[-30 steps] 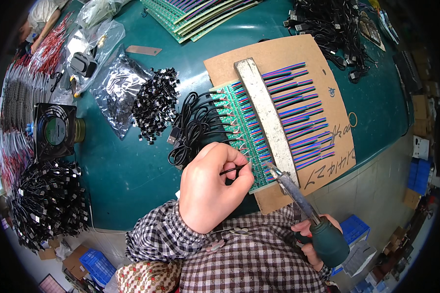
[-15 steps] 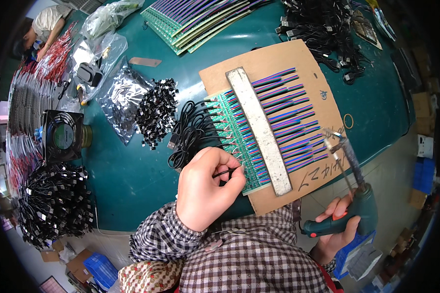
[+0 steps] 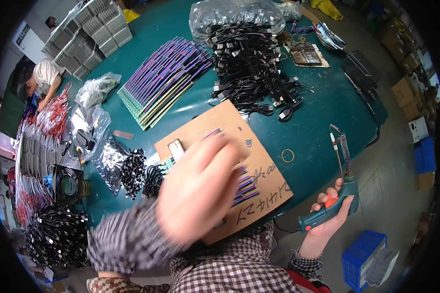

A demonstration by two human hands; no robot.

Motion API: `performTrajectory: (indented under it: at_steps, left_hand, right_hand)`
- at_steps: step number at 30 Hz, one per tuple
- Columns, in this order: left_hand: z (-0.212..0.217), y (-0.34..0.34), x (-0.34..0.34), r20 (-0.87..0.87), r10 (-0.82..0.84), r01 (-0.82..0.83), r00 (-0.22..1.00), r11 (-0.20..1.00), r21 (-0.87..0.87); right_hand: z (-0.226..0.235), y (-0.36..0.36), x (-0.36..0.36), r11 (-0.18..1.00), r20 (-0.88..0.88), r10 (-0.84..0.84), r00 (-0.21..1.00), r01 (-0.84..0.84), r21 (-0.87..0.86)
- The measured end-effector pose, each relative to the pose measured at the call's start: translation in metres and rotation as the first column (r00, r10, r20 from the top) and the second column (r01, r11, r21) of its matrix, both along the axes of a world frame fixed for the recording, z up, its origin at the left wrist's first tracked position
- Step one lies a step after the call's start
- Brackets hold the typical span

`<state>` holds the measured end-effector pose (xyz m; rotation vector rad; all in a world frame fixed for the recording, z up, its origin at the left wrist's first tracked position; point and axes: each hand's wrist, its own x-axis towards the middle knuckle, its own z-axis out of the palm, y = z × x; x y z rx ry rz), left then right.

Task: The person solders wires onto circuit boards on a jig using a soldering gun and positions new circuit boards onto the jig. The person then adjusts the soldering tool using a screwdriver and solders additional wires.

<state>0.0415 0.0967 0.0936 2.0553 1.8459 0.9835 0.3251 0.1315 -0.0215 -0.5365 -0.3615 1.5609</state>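
My left hand, smeared by motion, is above a brown cardboard sheet; its fingers cannot be made out. It hides most of a green circuit board and the pale metal bar lying across the wires. Purple, blue and black wire ends show past the hand. Black cables lie by the board's left edge. Off to the right, beyond the table edge, my right hand is closed around a green soldering gun; its tip points up and a finger is near the orange trigger.
Black USB cables are heaped at the back, beside a stack of wired boards. Small black connectors and a fan stand at left. A rubber band lies right of the cardboard. Another person works far left.
My left hand has left the cable at the board's edge and swung up over the board, now blurred. My right hand still holds the soldering gun, now more upright. The view has shifted, showing more table.
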Motion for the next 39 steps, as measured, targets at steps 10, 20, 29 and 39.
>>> performTrajectory:
  at_steps: [10,20,29,39]
  left_hand:
    - [-0.096,0.196,0.084,-0.279,-0.065,0.008,0.958,0.979,-0.203]
    - [-0.091,0.184,0.083,-0.19,-0.134,0.103,0.972,0.98,-0.168]
    - [0.009,0.014,0.048,0.385,-0.162,0.276,0.908,0.925,-0.26]
    - [-0.007,-0.08,0.015,0.59,0.032,0.172,0.807,0.942,-0.287]
  right_hand:
    - [-0.013,-0.006,0.027,0.989,-0.055,-0.143,0.988,0.141,-0.032]
    - [-0.007,0.006,0.025,0.986,0.014,-0.157,0.988,0.156,0.065]
    - [0.067,0.0,-0.041,0.98,0.483,-0.043,0.874,-0.056,0.189]
    - [0.085,-0.04,-0.106,0.85,0.792,0.195,0.579,-0.502,0.158]
